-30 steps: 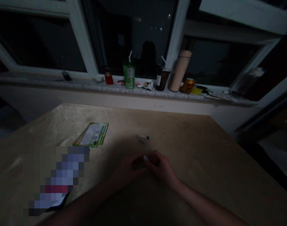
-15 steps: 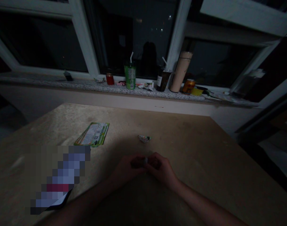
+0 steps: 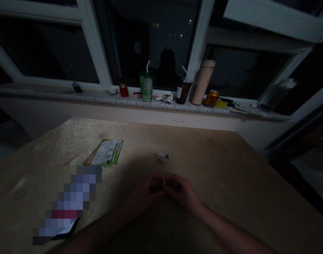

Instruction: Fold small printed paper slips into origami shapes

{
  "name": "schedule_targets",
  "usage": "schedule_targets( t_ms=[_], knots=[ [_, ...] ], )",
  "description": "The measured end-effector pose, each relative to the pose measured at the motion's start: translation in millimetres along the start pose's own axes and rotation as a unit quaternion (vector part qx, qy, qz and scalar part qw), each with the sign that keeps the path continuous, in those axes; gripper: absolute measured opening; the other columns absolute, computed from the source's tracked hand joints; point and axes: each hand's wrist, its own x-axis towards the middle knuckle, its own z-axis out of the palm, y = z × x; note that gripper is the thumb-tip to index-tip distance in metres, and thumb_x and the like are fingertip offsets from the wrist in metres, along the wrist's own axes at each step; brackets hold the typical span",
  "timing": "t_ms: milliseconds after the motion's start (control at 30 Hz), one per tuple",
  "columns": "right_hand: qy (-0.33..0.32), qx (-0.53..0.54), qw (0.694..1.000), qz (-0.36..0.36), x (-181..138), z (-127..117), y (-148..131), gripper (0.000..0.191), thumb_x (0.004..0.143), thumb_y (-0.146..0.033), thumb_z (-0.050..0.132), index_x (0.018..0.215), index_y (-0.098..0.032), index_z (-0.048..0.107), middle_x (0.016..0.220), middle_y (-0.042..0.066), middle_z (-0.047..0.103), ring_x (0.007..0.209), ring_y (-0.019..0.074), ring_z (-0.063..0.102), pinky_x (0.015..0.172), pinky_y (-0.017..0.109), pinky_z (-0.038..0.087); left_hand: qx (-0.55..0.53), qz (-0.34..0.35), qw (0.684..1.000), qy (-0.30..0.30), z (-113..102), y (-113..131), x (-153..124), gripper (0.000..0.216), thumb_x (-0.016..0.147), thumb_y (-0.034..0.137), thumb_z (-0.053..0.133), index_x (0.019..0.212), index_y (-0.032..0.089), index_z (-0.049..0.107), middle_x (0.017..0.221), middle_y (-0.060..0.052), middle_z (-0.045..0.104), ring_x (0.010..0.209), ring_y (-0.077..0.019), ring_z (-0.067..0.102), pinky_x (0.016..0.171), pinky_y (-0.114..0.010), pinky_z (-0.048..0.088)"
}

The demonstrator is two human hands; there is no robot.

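Note:
Low over the table, my left hand [image 3: 150,190] and my right hand [image 3: 181,190] meet at the fingertips. Pinched between them is a small pale piece [image 3: 164,182], perhaps folded paper, too dark to make out fully. The fingers of both hands are curled round it. Just beyond the hands, a small folded paper piece [image 3: 163,157] with a colourful print rests on the table.
A fan of green printed leaflets [image 3: 108,151] lies on the tabletop [image 3: 216,158] to the left. Nearer is a blurred-out device [image 3: 71,197]. The window sill [image 3: 95,98] bears a green cup [image 3: 146,86], a dark cup [image 3: 183,92], a pink thermos [image 3: 203,83] and an orange can [image 3: 212,98].
Both hands stay together, with only a slight shift of the fingers around the small piece. The view has tilted a little; the things on the table have not moved.

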Motion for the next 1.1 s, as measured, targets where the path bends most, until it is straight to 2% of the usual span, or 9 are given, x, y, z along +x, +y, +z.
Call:
schedule_targets(
  t_ms=[433, 667, 767, 900, 1100],
  knots=[
    [-0.023, -0.018, 1.0, -0.011, -1, -1, -3, 0.012, 0.078, -0.028, 0.061, 0.08, -0.017, 0.061, 0.066, -0.001, 0.058, 0.058, 0.0109, 0.05, 0.052, 0.02, 0.037, -0.025, 0.0, 0.998, -0.061, -5, -9, 1, 0.016, 0.079, 0.022, 0.062, 0.091, 0.019, 0.053, 0.086, 0.001, 0.064, 0.085, -0.0196, 0.064, 0.075, -0.03, 0.049],
    [-0.034, 0.021, 0.999, 0.003, 0, -2, -3, 0.012, 0.079, -0.028, 0.061, 0.08, -0.016, 0.06, 0.063, -0.002, 0.057, 0.055, 0.0106, 0.05, 0.049, 0.02, 0.035, -0.044, 0.011, 0.996, -0.072, -10, -9, 2, 0.018, 0.079, 0.022, 0.061, 0.095, 0.02, 0.052, 0.091, -0.001, 0.065, 0.089, -0.0203, 0.064, 0.077, -0.032, 0.049],
    [-0.038, 0.028, 0.999, 0.0, 0, -2, -3, 0.012, 0.082, -0.027, 0.059, 0.085, -0.016, 0.062, 0.067, 0.0, 0.061, 0.057, 0.0112, 0.053, 0.05, 0.02, 0.037, -0.045, 0.018, 0.997, -0.067, -10, -9, 2, 0.026, 0.081, 0.024, 0.059, 0.105, 0.021, 0.049, 0.097, -0.003, 0.066, 0.092, -0.0211, 0.064, 0.077, -0.032, 0.049],
    [-0.033, 0.005, 0.998, -0.054, -1, -1, 0, 0.017, 0.084, -0.023, 0.056, 0.097, -0.018, 0.066, 0.08, 0.003, 0.068, 0.067, 0.0134, 0.06, 0.059, 0.022, 0.044, -0.018, 0.028, 0.999, -0.03, -8, -9, 1, 0.034, 0.083, 0.024, 0.053, 0.117, 0.022, 0.047, 0.103, -0.004, 0.067, 0.096, -0.0222, 0.063, 0.082, -0.034, 0.047],
    [-0.001, -0.058, 0.986, -0.158, -1, 0, 0, 0.021, 0.085, -0.016, 0.057, 0.103, -0.021, 0.067, 0.091, 0.005, 0.07, 0.08, 0.0155, 0.064, 0.072, 0.025, 0.048, 0.018, 0.035, 0.999, 0.013, -10, -9, 4, 0.029, 0.077, 0.018, 0.049, 0.104, 0.022, 0.058, 0.104, -0.002, 0.065, 0.102, -0.0227, 0.058, 0.093, -0.034, 0.039]
  ],
)
